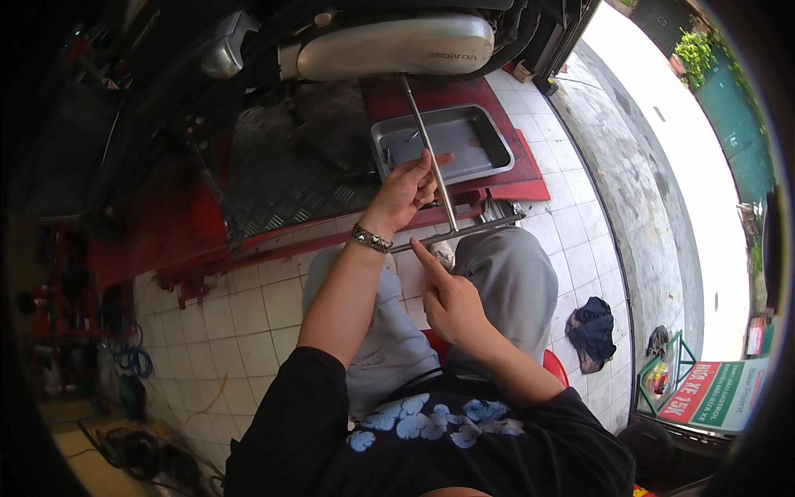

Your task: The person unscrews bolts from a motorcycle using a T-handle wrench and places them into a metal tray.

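Note:
A long T-handle wrench [431, 142] runs from the underside of a scooter's silver engine cover [397, 48] down toward my knees, where its crossbar [482, 227] lies crosswise. My left hand [406, 190], with a patterned band at the wrist, is closed loosely around the wrench's shaft, index finger reaching past it. Against the crossbar's left part rests the outstretched index finger of my right hand [454, 303]; its other fingers are curled, with nothing visible in them. Beneath the shaft sits a shallow metal tray [499, 157] containing a few small items too small to name.
A red lift platform [530, 170] with dark tread plate [286, 178] supports the scooter. To my right, a dark cloth [591, 333] lies on the white tiles. A red and green sign [719, 395] stands by the street edge. Blue coiled hose [132, 358] lies at left.

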Action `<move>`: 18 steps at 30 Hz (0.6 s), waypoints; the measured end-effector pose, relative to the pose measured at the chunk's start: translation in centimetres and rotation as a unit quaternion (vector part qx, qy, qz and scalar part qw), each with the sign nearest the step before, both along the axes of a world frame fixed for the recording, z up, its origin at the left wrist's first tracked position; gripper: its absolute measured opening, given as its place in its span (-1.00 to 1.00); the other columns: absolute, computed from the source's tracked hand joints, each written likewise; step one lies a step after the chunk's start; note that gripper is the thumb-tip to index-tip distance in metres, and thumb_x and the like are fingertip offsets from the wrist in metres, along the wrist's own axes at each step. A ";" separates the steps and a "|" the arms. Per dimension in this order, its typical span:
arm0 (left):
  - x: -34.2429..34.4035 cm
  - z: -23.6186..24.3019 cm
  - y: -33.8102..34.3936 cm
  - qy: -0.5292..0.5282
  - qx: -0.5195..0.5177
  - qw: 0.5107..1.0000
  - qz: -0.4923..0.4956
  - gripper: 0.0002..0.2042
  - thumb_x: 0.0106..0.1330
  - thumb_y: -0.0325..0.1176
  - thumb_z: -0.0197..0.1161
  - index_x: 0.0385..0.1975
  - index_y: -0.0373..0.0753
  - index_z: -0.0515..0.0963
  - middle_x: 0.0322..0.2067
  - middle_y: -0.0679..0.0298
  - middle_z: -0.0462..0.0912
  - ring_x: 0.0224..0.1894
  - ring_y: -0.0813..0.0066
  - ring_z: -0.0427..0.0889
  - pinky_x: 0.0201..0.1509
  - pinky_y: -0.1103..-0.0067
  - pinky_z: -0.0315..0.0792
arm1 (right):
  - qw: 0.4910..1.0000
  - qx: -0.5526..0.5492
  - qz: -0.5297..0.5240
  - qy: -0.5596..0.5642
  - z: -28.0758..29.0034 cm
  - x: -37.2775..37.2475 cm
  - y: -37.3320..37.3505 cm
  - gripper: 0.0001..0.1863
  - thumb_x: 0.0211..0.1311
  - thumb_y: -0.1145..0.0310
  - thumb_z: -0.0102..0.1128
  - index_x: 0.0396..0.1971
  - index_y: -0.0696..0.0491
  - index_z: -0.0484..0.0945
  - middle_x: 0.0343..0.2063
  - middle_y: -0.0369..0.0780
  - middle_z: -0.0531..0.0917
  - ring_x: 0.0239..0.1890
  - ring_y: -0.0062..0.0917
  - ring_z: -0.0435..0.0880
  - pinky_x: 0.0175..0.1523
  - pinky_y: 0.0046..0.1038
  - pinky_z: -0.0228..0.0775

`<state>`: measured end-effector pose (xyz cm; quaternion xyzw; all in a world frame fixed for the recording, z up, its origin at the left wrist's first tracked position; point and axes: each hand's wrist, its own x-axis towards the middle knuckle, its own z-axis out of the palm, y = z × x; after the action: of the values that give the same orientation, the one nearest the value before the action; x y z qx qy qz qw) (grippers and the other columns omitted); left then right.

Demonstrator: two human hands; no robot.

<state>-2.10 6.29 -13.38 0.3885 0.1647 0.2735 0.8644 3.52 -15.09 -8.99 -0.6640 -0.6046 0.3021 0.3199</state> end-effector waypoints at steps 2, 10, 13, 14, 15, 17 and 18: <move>0.2 0.4 0.0 0.010 -0.002 1.000 -0.004 -0.41 0.42 0.14 0.13 0.13 -0.32 0.56 -0.65 0.56 0.11 -0.61 0.73 0.09 -0.49 0.69 0.04 | 0.999 -0.010 -0.037 0.016 -0.8 1.4 -0.5 -0.22 0.12 0.49 -0.03 0.45 -0.07 0.21 -0.63 -0.03 0.57 -0.51 -0.05 0.61 -0.30 -0.07 0.43; 1.1 0.1 0.0 -0.022 -0.012 1.000 -0.004 -0.41 0.40 0.13 0.17 0.11 -0.33 0.57 -0.64 0.58 0.14 -0.61 0.75 0.08 -0.51 0.72 0.02 | 0.982 0.023 -0.167 0.082 0.6 4.1 0.7 -0.26 0.15 0.51 -0.06 0.44 0.06 0.20 -0.65 -0.05 0.56 -0.58 -0.18 0.61 -0.34 -0.22 0.44; 0.4 -0.1 0.3 -0.039 -0.015 0.999 -0.004 -0.42 0.40 0.12 0.18 0.11 -0.33 0.57 -0.63 0.58 0.14 -0.61 0.75 0.08 -0.50 0.72 0.03 | 0.986 0.087 -0.124 0.069 1.5 2.7 1.2 -0.17 0.10 0.53 -0.03 0.49 -0.03 0.13 -0.68 -0.09 0.51 -0.58 -0.17 0.59 -0.34 -0.21 0.44; 0.0 -0.2 0.5 -0.034 -0.016 0.999 0.002 -0.42 0.40 0.12 0.18 0.11 -0.32 0.58 -0.63 0.58 0.14 -0.61 0.75 0.08 -0.50 0.72 0.04 | 0.991 0.080 -0.088 0.056 1.3 2.2 1.1 -0.16 0.09 0.53 -0.02 0.49 -0.05 0.13 -0.68 -0.09 0.51 -0.57 -0.15 0.59 -0.33 -0.19 0.44; -0.3 -0.1 0.5 -0.031 -0.018 0.999 0.008 -0.42 0.40 0.12 0.18 0.11 -0.32 0.58 -0.63 0.58 0.13 -0.61 0.75 0.08 -0.50 0.72 0.04 | 0.995 0.071 -0.052 0.041 1.0 1.8 1.0 -0.15 0.09 0.53 -0.01 0.49 -0.07 0.13 -0.68 -0.08 0.51 -0.57 -0.14 0.59 -0.33 -0.17 0.44; -0.2 0.0 0.4 -0.014 -0.025 1.000 0.011 -0.42 0.40 0.13 0.18 0.11 -0.32 0.58 -0.63 0.59 0.12 -0.61 0.75 0.08 -0.50 0.72 0.04 | 0.998 0.056 -0.018 0.012 0.1 1.5 0.6 -0.16 0.08 0.52 -0.01 0.48 -0.12 0.15 -0.69 -0.06 0.51 -0.59 -0.11 0.58 -0.32 -0.11 0.43; -0.2 0.1 0.4 -0.008 -0.027 0.999 0.015 -0.42 0.39 0.13 0.18 0.11 -0.32 0.58 -0.63 0.59 0.11 -0.60 0.74 0.08 -0.50 0.72 0.04 | 0.999 0.035 -0.025 0.011 0.2 1.8 0.4 -0.17 0.09 0.51 -0.01 0.47 -0.12 0.18 -0.69 -0.06 0.52 -0.59 -0.11 0.58 -0.32 -0.12 0.43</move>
<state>-2.32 6.66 -13.27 0.3600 0.1714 0.2846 0.8718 5.33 -14.73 -8.84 -0.6640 -0.5940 0.2801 0.3575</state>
